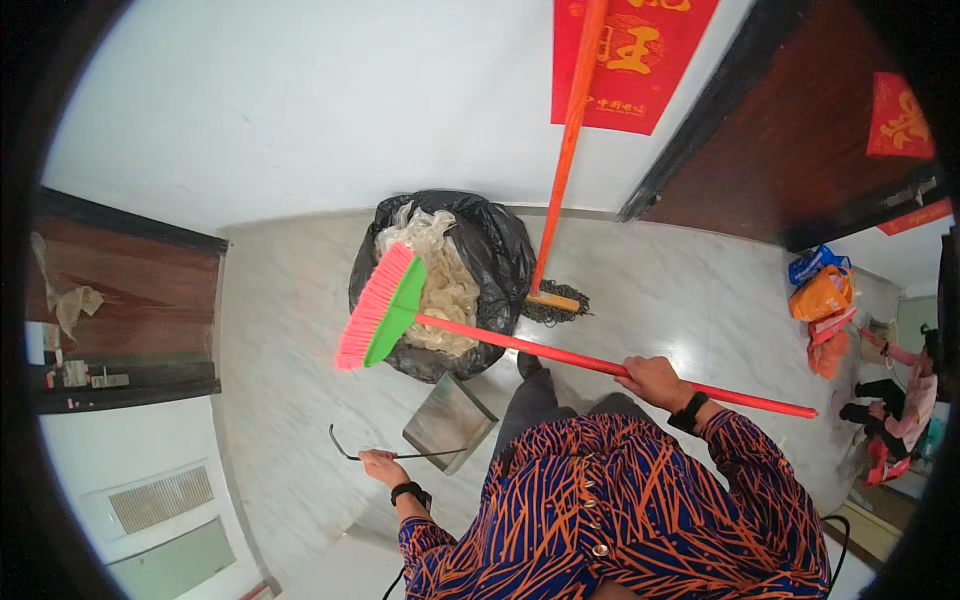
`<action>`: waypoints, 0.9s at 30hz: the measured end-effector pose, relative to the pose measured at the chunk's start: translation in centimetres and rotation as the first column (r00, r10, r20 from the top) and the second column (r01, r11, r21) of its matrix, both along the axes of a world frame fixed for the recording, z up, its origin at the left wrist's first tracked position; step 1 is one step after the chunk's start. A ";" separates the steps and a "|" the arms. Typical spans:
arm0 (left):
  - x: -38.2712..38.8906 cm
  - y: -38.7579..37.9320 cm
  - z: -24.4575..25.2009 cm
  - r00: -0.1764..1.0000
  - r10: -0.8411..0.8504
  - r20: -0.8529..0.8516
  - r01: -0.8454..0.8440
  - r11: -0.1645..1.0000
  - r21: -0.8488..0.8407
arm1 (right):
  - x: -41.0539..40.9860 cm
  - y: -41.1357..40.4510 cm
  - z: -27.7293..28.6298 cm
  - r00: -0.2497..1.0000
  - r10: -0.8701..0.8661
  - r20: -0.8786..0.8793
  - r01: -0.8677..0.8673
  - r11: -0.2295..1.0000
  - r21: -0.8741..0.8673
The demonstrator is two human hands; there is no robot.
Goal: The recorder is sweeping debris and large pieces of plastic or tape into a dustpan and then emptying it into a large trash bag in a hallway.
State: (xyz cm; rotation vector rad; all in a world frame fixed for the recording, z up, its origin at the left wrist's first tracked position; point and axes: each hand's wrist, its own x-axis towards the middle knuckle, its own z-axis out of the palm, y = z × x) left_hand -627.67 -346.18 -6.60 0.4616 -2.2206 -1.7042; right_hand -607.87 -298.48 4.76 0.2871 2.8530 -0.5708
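Note:
My right hand (655, 382) grips the red handle of a broom (544, 350), whose green head with pink bristles is raised over an open black garbage bag (510, 259). Crumpled translucent plastic (450, 289) fills the bag. My left hand (385, 466) is closed around the thin dark handle of a metal dustpan (450, 424), which hangs low beside the bag. A mop (555, 301) with an orange handle leans on the wall, its dark strands on the floor just right of the bag.
Dark wooden doors stand at left (135, 300) and upper right (720, 142). Colored bags (821, 292) lie by the right wall. Farther right, a person (904, 397) sits low near a pale bin. A red paper banner (637, 67) is on the wall behind the mop.

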 end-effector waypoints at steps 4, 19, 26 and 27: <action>10.5 2.2 2.1 1.000 0.026 0.004 -0.026 0.998 0.062 | 12.8 2.1 0.0 0.997 -0.013 -0.079 0.015 0.999 0.028; 34.3 26.2 -7.7 0.932 -0.360 -0.038 0.146 0.470 -0.870 | 62.7 18.8 -3.3 0.904 -0.415 -0.103 0.409 0.910 -0.074; 44.1 46.2 -4.5 0.798 -0.600 0.053 0.406 0.470 -0.784 | 76.4 19.8 -6.1 0.782 -0.620 -0.069 0.624 0.777 0.089; 45.0 47.2 -4.1 0.784 -0.618 0.059 0.424 0.464 -0.778 | 78.2 19.2 -6.2 0.738 -0.672 -0.051 0.674 0.733 0.087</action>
